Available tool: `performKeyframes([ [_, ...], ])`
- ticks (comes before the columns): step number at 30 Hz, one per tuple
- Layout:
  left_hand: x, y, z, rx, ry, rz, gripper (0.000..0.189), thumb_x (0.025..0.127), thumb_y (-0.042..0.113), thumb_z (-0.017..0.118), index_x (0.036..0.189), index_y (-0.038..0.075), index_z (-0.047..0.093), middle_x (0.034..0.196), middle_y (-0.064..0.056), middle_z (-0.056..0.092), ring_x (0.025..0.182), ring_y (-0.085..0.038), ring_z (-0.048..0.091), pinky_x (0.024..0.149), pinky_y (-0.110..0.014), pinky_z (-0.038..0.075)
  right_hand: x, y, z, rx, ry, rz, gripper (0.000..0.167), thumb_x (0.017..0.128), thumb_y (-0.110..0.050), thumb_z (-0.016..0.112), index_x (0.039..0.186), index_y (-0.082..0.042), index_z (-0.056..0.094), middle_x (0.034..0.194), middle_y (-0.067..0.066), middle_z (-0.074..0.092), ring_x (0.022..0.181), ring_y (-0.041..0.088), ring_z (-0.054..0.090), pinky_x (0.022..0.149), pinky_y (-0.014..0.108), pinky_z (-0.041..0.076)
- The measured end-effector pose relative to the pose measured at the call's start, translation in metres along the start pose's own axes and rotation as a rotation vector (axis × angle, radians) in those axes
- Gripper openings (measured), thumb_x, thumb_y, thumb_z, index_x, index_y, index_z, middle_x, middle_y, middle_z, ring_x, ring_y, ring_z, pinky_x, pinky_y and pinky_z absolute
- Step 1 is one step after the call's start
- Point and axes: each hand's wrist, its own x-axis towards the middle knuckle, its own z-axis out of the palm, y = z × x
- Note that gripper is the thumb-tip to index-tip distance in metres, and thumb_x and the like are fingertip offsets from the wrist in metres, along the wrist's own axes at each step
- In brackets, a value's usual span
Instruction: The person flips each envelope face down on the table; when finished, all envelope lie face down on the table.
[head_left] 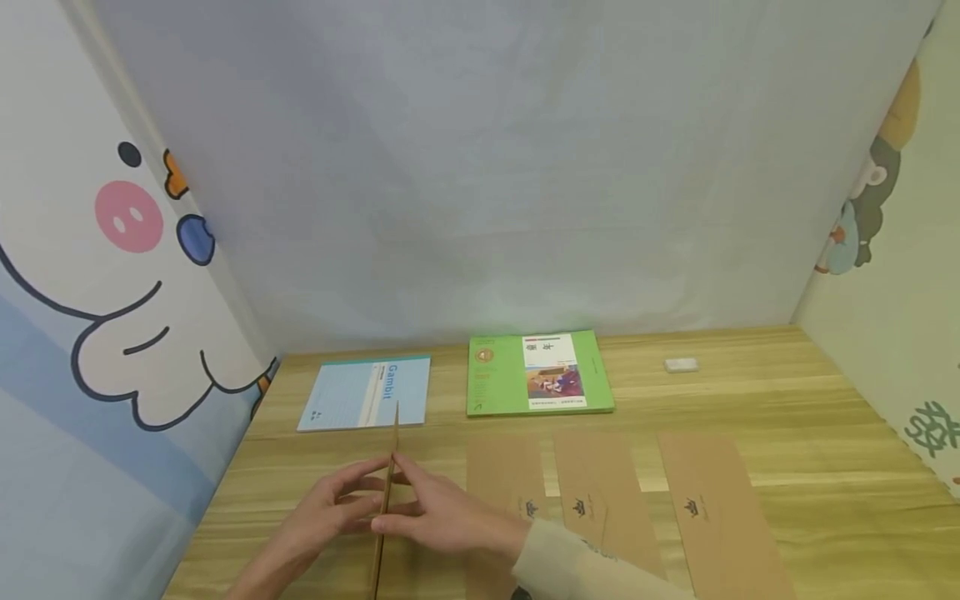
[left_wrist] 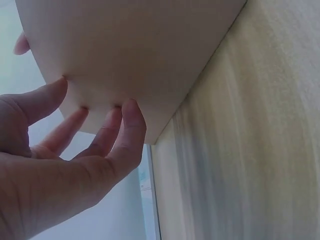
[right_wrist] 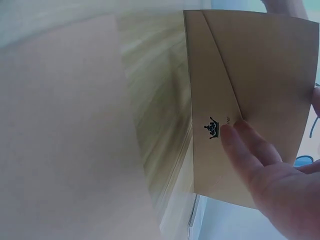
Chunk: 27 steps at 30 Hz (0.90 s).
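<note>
A brown paper envelope [head_left: 384, 508] stands nearly upright on its edge between the two hands. The left hand [head_left: 327, 510] presses bent fingertips [left_wrist: 131, 107] against its plain face; thumb and fingers all show on that side. From the other side the right hand [head_left: 442, 510] holds it, thumb at the top edge and two fingers [right_wrist: 242, 150] on the flap face, beside a small printed black crown [right_wrist: 212, 128]. In the right wrist view, part of the left hand [right_wrist: 285, 7] shows past the envelope's edge.
Three similar envelopes [head_left: 506, 475] lie side by side to the right. Behind are a light blue Gambit notebook [head_left: 348, 392], a green book [head_left: 495, 375] and a small white eraser-like block [head_left: 681, 365]. Fabric walls surround the wooden table [head_left: 810, 417].
</note>
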Motion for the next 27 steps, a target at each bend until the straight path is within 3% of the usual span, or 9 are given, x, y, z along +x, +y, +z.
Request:
performKeyframes([
  [8, 0.004, -0.007, 0.000, 0.005, 0.016, 0.002, 0.062, 0.093, 0.020, 0.063, 0.143, -0.005, 0.036, 0.127, -0.026, 0.047, 0.107, -0.035, 0.056, 0.082, -0.044, 0.051, -0.002, -0.002, -0.002, 0.019, 0.009, -0.021, 0.082, 0.091, -0.033, 0.065, 0.153, -0.010, 0.015, 0.144, 0.013, 0.040, 0.098, 0.008, 0.061, 0.081, 0.021, 0.048],
  [15, 0.006, -0.016, 0.003, 0.127, 0.048, -0.017, 0.058, 0.092, 0.020, 0.065, 0.140, -0.003, 0.042, 0.127, -0.027, 0.047, 0.104, -0.036, 0.057, 0.079, -0.044, 0.051, -0.011, -0.002, -0.004, 0.048, 0.046, 0.013, 0.084, 0.088, -0.026, 0.070, 0.153, -0.014, 0.017, 0.141, 0.016, 0.043, 0.100, 0.014, 0.062, 0.078, 0.023, 0.050],
  [19, 0.007, -0.020, 0.004, 0.134, 0.045, -0.036, 0.059, 0.091, 0.020, 0.067, 0.140, -0.002, 0.043, 0.126, -0.027, 0.047, 0.101, -0.034, 0.059, 0.076, -0.043, 0.052, -0.014, -0.001, -0.005, 0.064, 0.073, 0.032, 0.086, 0.086, -0.022, 0.072, 0.152, -0.013, 0.018, 0.136, 0.015, 0.048, 0.095, 0.010, 0.063, 0.075, 0.023, 0.051],
  [27, 0.009, -0.021, 0.006, 0.216, 0.120, -0.090, 0.060, 0.086, 0.021, 0.072, 0.135, -0.005, 0.048, 0.126, -0.027, 0.050, 0.094, -0.028, 0.061, 0.074, -0.041, 0.053, -0.017, 0.003, -0.006, 0.122, 0.108, 0.061, 0.092, 0.080, -0.007, 0.076, 0.152, -0.008, 0.019, 0.130, 0.015, 0.052, 0.083, 0.006, 0.064, 0.070, 0.022, 0.052],
])
